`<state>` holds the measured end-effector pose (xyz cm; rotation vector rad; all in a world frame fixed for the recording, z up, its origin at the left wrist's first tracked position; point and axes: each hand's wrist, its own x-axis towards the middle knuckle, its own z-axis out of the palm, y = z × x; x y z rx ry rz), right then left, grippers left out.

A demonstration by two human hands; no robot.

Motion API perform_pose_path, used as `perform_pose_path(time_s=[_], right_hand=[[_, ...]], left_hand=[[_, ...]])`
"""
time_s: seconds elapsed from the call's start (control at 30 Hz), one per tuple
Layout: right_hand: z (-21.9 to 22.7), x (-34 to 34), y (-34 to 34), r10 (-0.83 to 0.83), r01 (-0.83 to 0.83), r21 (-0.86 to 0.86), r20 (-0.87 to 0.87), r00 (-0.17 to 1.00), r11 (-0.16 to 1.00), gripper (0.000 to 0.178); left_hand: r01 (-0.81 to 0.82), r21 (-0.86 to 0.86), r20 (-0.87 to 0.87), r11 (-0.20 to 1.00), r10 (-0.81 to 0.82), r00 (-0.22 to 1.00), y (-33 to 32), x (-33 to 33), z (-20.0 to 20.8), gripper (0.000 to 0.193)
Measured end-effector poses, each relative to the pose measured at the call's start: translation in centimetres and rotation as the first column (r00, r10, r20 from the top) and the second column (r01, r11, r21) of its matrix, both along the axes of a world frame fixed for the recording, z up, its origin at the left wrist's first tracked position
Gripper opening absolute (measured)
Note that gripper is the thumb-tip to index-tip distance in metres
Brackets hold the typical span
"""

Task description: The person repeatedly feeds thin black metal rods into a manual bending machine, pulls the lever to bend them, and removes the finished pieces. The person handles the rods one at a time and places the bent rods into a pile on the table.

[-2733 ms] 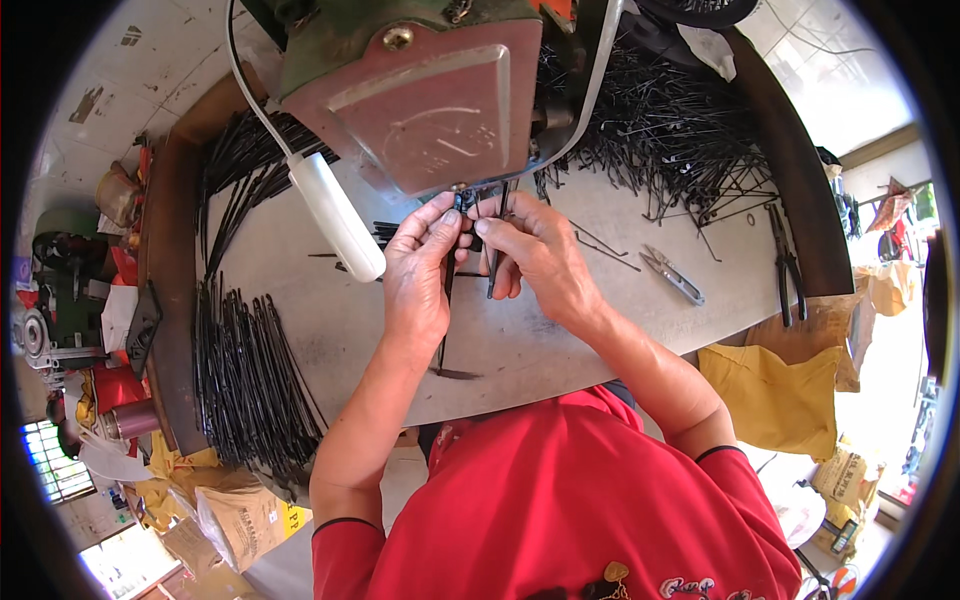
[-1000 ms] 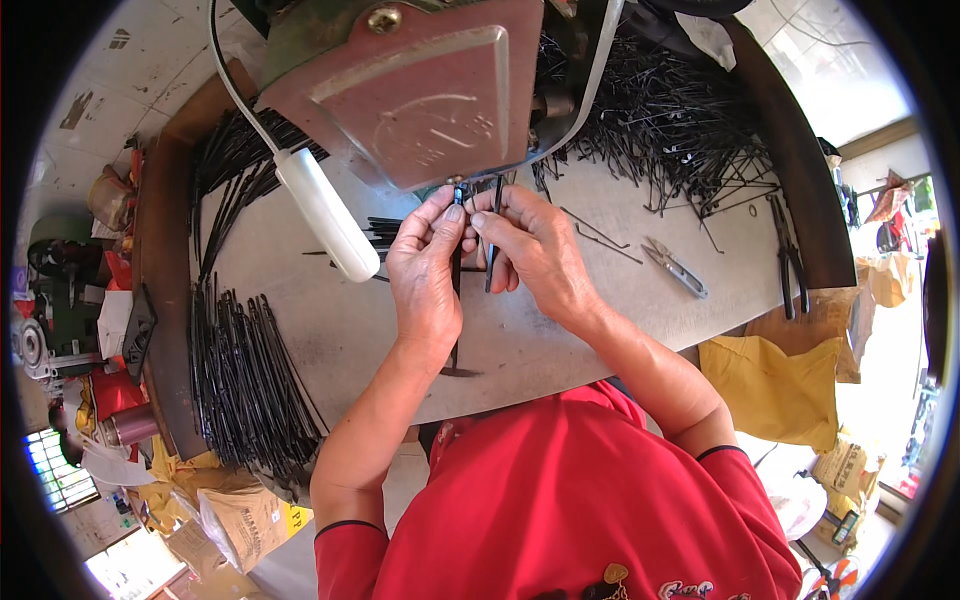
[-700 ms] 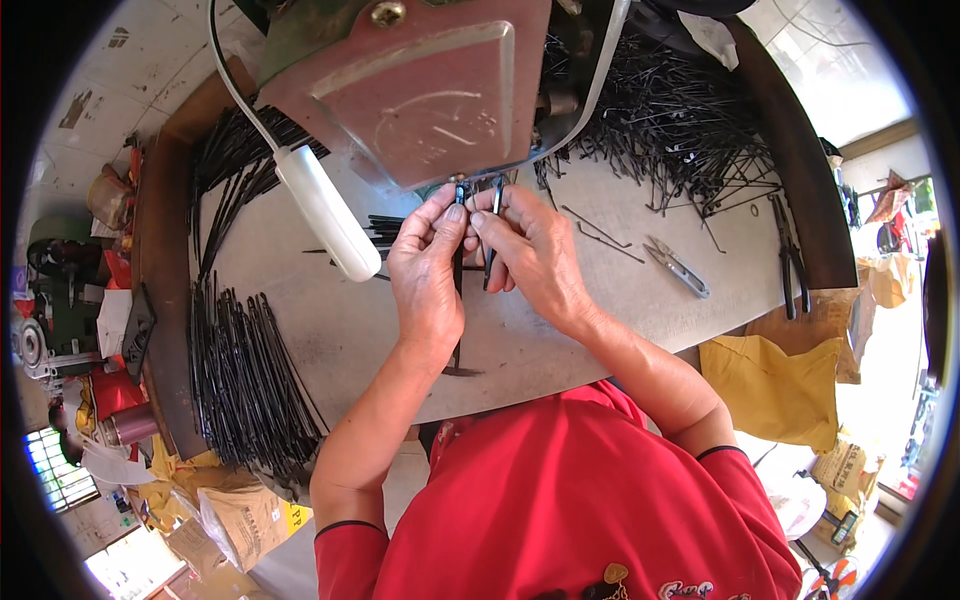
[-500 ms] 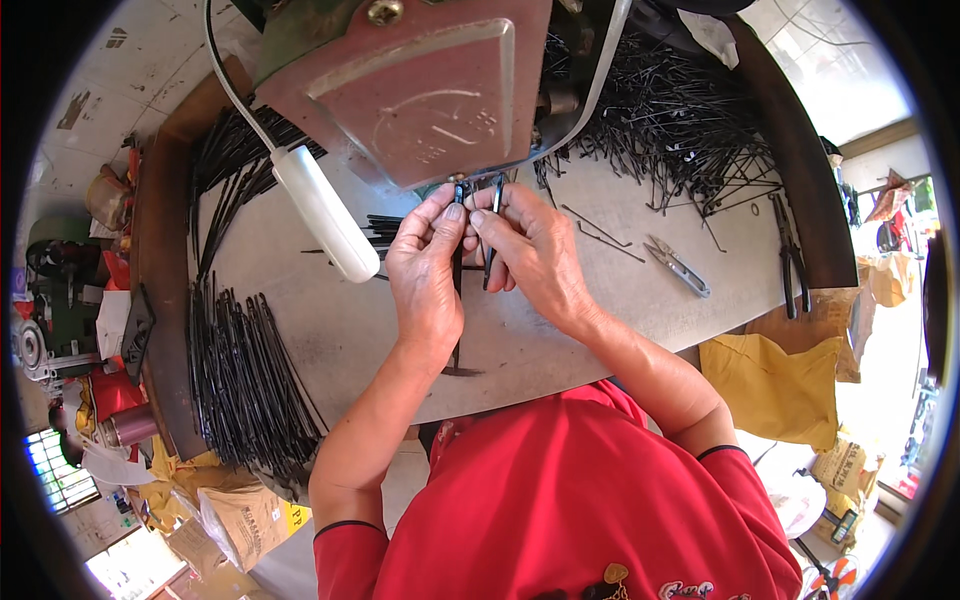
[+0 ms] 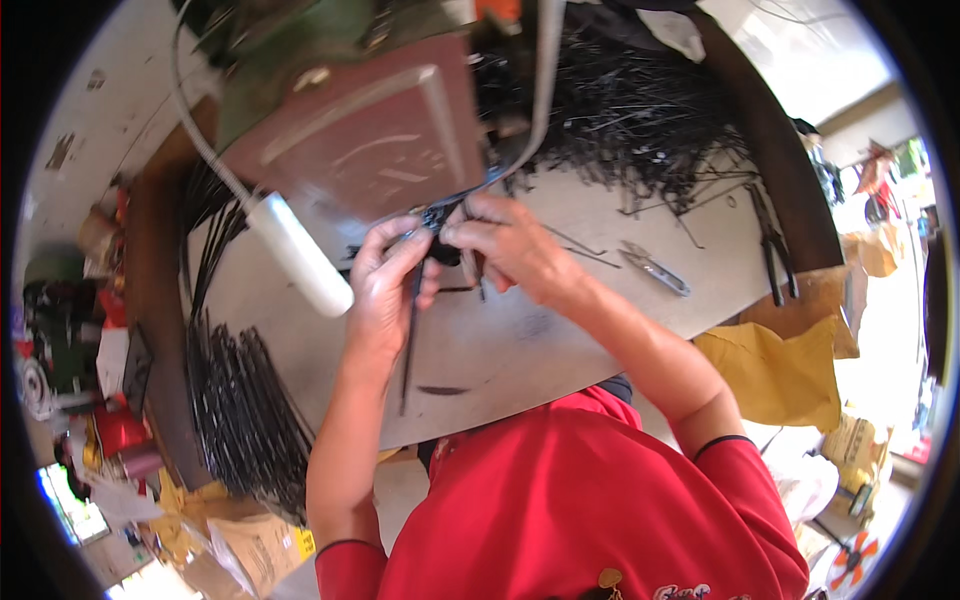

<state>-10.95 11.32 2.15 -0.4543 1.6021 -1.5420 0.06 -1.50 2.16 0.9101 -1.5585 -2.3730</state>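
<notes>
Black strip (image 5: 407, 350), long and thin, hangs from the left hand (image 5: 388, 268), its lower tip pointing toward the front edge of the bench (image 5: 550, 345). The left fingers are closed on it near its upper end, just below the machine with a reddish cover (image 5: 365, 130). The right hand (image 5: 508, 245) is just beside, its fingers bent in at that same end; blur and overlap leave me unable to tell whether they grip anything. A white lamp (image 5: 300, 255) slants down near the left hand. Along the bench's left edge lies a bundle of black strips (image 5: 245, 415); toward the far right corner spreads a tangled black pile (image 5: 625, 95). Small snips (image 5: 660, 272) lie nearer the right edge, and dark-handled pliers (image 5: 769, 250) lie beside that edge.
</notes>
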Motion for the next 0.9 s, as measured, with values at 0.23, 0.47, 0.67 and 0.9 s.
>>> perform_pose_path(time_s=[0.23,0.47,0.67,0.9], right_hand=[[-0.9,0.2,0.3,-0.032,0.069,-0.165,0.217,0.976,0.984,0.018],[-0.2,0.6,0.4,-0.071,0.080,-0.070,0.120,0.990,0.994,0.019],[-0.6,1.2,0.7,-0.058,0.061,-0.095,0.035,0.998,0.994,0.022],[-0.3,1.5,0.8,0.052,-0.032,-0.158,0.123,0.991,0.987,0.034]], left_hand=[[-0.065,-0.036,0.036,0.997,0.066,0.997,-0.1,0.1,-0.5,0.024],[-0.055,-0.024,0.012,0.998,0.055,0.998,2.9,1.8,1.0,0.025],[0.009,0.041,-0.026,0.999,-0.008,1.000,2.6,2.6,-0.2,0.030],[0.044,0.070,-0.061,0.997,-0.040,0.997,2.6,2.6,0.3,0.032]])
